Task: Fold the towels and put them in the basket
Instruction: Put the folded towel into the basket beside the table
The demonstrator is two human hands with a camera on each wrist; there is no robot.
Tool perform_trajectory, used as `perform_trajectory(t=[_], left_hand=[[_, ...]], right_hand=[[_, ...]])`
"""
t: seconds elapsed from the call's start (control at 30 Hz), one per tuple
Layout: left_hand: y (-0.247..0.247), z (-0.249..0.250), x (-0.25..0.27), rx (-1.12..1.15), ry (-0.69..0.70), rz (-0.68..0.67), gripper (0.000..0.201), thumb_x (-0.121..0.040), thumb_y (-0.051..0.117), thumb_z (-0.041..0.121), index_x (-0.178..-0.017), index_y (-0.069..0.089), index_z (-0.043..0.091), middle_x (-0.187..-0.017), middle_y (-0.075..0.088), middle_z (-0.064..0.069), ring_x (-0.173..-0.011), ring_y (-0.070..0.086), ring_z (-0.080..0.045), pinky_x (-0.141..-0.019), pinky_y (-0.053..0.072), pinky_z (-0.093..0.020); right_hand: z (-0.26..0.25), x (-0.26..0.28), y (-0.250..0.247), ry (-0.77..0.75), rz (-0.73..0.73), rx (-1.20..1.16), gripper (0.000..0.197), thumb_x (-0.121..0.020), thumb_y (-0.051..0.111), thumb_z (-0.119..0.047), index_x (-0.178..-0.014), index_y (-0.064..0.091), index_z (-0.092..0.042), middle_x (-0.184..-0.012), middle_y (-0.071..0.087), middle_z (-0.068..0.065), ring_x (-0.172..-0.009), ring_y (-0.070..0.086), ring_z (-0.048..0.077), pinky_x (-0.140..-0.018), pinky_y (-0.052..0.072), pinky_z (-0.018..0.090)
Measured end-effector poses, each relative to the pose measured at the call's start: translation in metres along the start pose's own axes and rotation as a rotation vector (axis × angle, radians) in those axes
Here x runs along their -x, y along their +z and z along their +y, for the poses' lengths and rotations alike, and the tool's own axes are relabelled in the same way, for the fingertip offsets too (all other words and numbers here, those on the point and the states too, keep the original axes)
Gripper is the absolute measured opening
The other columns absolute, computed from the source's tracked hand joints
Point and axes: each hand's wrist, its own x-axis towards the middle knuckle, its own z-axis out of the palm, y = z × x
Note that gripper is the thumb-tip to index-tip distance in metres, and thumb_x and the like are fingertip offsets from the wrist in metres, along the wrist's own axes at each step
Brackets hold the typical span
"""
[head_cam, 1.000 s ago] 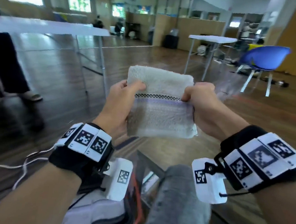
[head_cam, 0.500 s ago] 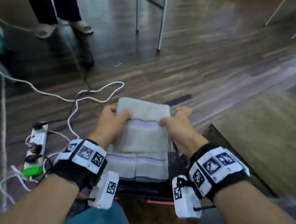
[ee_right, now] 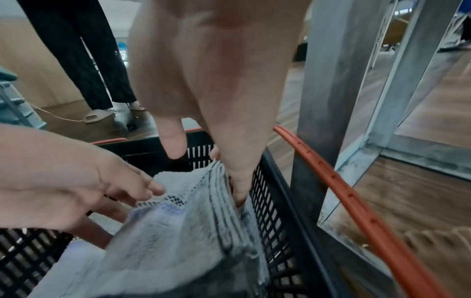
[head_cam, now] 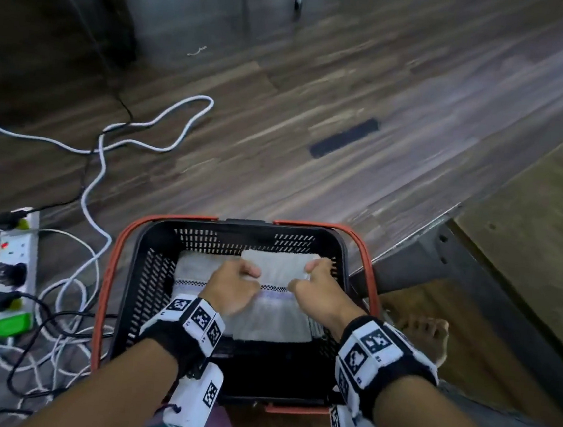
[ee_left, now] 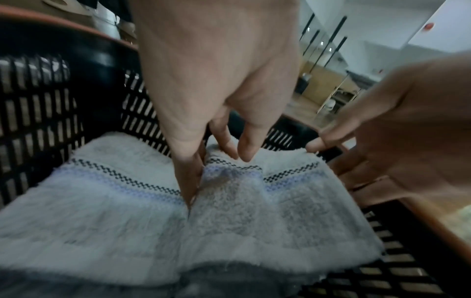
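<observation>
Inside the black basket (head_cam: 151, 269) with orange handles, on the floor, a folded white towel (head_cam: 274, 312) sat at the right side, beside another folded towel (head_cam: 192, 270) to its left. Left hand (head_cam: 232, 286) held the towel's left edge, fingers (ee_left: 224, 139) curled down over the fold. Right hand (head_cam: 317, 292) gripped the right edge against the basket wall, fingers tucked between cloth and mesh, thumb (ee_right: 172, 141) lifted free. Power strip (head_cam: 15, 270) and cables lay left of the basket.
</observation>
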Motion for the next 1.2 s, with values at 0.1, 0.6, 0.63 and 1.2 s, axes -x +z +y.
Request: perform_trajectory(t=[0.1, 0.6, 0.63, 1.2], left_hand=[[0.009, -0.002, -0.016, -0.078, 0.004, -0.02, 0.021, -0.085, 0.066, 0.009, -0.085, 0.062, 0.029, -0.085, 0.06, 0.011, -0.083, 0.062, -0.017, -0.081, 0.053, -0.029], [0.013, 0.007, -0.023, -0.5, 0.055, -0.134, 0.052, -0.08, 0.07, 0.002, -0.119, 0.044, 0.026, -0.126, 0.035, -0.008, -0.096, 0.057, -0.019, -0.085, 0.048, -0.024], [0.013, 0.009, -0.021, -0.527, 0.081, -0.116, 0.055, -0.079, 0.071, 0.002, -0.12, 0.043, 0.025, -0.125, 0.036, -0.008, -0.095, 0.058, -0.021, -0.086, 0.051, -0.028], [0.019, 0.014, -0.018, -0.996, 0.285, -0.23, 0.12, -0.05, 0.094, 0.048, -0.143, 0.022, 0.026, -0.142, 0.021, -0.007, -0.126, 0.039, -0.028, -0.086, 0.056, -0.048]], right_hand=[[-0.001, -0.01, 0.002, 0.013, 0.024, 0.037, 0.055, -0.098, 0.05, -0.019, -0.144, 0.024, -0.005, -0.144, 0.045, 0.016, -0.131, 0.048, 0.032, -0.104, 0.039, 0.036], [0.019, -0.01, 0.03, -0.146, 0.164, 0.541, 0.048, -0.094, 0.054, -0.02, -0.136, 0.041, -0.003, -0.14, 0.029, 0.016, -0.134, 0.029, 0.032, -0.111, 0.035, 0.039], [0.021, -0.014, 0.031, -0.095, 0.125, 0.531, 0.058, -0.094, 0.054, -0.02, -0.144, 0.032, -0.002, -0.145, 0.027, 0.019, -0.138, 0.026, 0.034, -0.113, 0.031, 0.04], [0.029, -0.043, 0.028, -0.036, -0.006, 0.409, 0.087, -0.095, 0.058, -0.019, -0.16, 0.001, -0.014, -0.164, -0.012, 0.006, -0.152, 0.005, 0.034, -0.122, 0.019, 0.041]])
